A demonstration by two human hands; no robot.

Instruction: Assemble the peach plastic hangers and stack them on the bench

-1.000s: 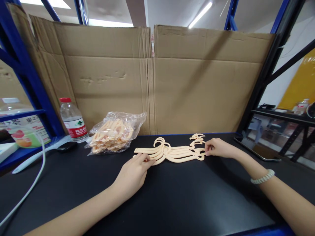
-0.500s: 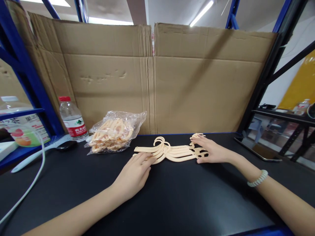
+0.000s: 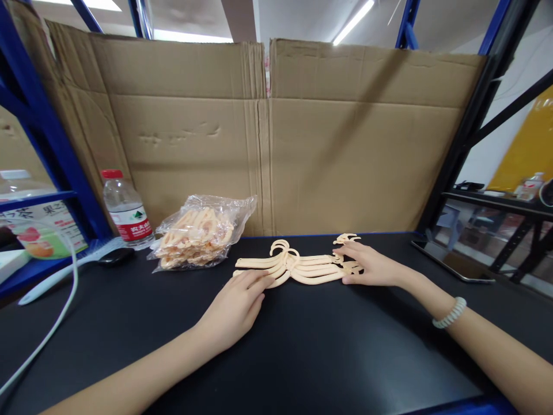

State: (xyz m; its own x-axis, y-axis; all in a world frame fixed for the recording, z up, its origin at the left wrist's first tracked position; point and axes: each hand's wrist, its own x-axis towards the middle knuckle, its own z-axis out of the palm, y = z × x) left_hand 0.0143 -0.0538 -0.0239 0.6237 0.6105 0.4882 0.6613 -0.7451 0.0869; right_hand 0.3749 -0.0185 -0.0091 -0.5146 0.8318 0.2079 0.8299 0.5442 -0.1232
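Several cream plastic hangers point(image 3: 306, 270) lie bunched together on the black tabletop, their curved hooks pointing toward the back and their arms running left and right. Fingers bent, my left hand point(image 3: 242, 300) presses over the near arms on the left side and holds them. My right hand point(image 3: 367, 265) is at the other end, with its thumb on the near side and its fingers on the far side of the arm ends. Small cream clip-like pieces point(image 3: 347, 238) stick out around those fingers. Part of the ends is hidden under each hand.
A clear plastic bag of cream parts point(image 3: 199, 233) sits at the back left. Beside it stand a red-capped water bottle point(image 3: 128, 210), a light blue brush point(image 3: 64, 271) and a black object point(image 3: 116, 256). A phone-like slab point(image 3: 453, 262) lies at right. Cardboard point(image 3: 367, 144) walls the back.
My right hand has slid slightly left along the hanger ends. My left hand stays in place on the left arms.
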